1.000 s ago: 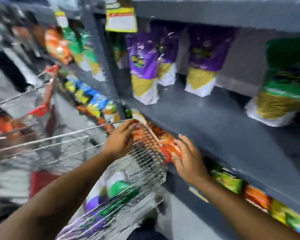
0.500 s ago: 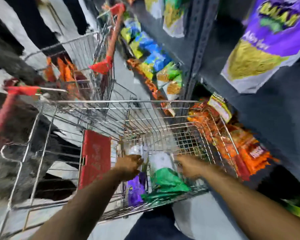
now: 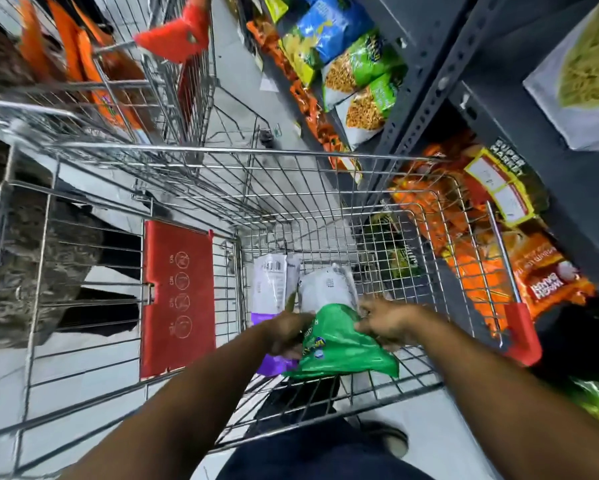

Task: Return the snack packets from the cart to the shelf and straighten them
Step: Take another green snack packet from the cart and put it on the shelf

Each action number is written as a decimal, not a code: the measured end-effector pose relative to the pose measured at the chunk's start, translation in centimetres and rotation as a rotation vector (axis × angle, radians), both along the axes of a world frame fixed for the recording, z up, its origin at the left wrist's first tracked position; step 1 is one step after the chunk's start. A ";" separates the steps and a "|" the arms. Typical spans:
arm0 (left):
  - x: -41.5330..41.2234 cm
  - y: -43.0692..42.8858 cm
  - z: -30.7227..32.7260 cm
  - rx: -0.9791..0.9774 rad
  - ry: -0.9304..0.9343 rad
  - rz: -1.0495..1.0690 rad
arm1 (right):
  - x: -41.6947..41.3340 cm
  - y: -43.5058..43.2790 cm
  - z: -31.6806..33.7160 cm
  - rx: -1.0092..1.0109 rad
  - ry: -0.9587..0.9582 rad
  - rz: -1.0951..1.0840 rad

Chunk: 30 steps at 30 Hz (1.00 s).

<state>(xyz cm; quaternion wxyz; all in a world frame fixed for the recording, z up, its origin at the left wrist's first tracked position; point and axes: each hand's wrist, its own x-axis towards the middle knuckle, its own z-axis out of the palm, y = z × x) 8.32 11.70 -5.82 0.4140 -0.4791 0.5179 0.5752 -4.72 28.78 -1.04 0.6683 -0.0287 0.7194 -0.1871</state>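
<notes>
Below me stands a wire shopping cart [image 3: 222, 157] with snack packets at its near end. On top lies a green packet [image 3: 343, 351]. My left hand [image 3: 289, 332] grips its left edge and my right hand [image 3: 386, 323] grips its upper right edge. Under it lies a purple packet [image 3: 274, 365], and two white-backed packets [image 3: 270, 282] rest further in. The dark grey shelf [image 3: 547, 133] runs along the right, with orange packets [image 3: 533, 271] on its lower level beside the cart.
A red child-seat flap [image 3: 177, 296] lies in the cart's left part. A second cart [image 3: 100, 84] with orange packets stands beyond it. Green and blue packets [image 3: 353, 64] fill the far lower shelf. A yellow price tag [image 3: 499, 185] hangs from the shelf edge. My shoe [image 3: 384, 441] is on the floor tiles.
My view swung from the shelf down into the cart. Both hands left the cart rim and the orange packets, reached inside, and closed on the green packet.
</notes>
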 end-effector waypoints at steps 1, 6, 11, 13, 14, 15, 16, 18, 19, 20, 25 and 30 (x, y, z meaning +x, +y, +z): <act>-0.1 -0.6 -0.1 -0.035 0.015 0.031 | -0.1 0.0 0.0 -0.010 -0.023 -0.074; -2.2 -3.0 3.3 -0.149 0.167 0.169 | -1.8 -0.7 1.8 -0.208 0.064 -0.418; -5.2 -2.5 8.0 -0.010 0.339 0.441 | -2.5 0.5 6.4 -0.325 0.069 -0.697; -6.4 -2.2 10.2 0.057 0.383 0.475 | -2.3 1.9 9.6 -0.394 0.058 -0.863; -6.8 -2.1 11.5 0.084 0.391 0.490 | -2.0 2.6 11.4 -0.455 0.026 -0.927; -7.5 -1.5 13.4 0.131 0.408 0.503 | -1.8 3.7 13.6 -0.533 -0.008 -0.978; -8.0 -1.2 15.1 0.160 0.427 0.499 | -1.5 4.5 15.6 -0.606 -0.057 -1.017; -9.3 0.2 18.9 0.167 0.491 0.467 | -0.9 6.7 19.3 -0.720 -0.092 -1.084; -9.9 1.0 20.7 0.172 0.529 0.444 | -0.5 7.7 20.9 -0.767 -0.072 -1.104; -10.6 2.2 22.4 0.192 0.570 0.404 | -0.1 9.1 22.6 -0.816 -0.039 -1.130; -13.0 10.0 29.9 0.320 0.708 0.191 | 2.1 16.6 28.8 -0.991 0.205 -1.281; -15.5 20.1 33.1 0.423 0.743 0.034 | 4.8 24.9 32.6 -1.046 0.437 -1.466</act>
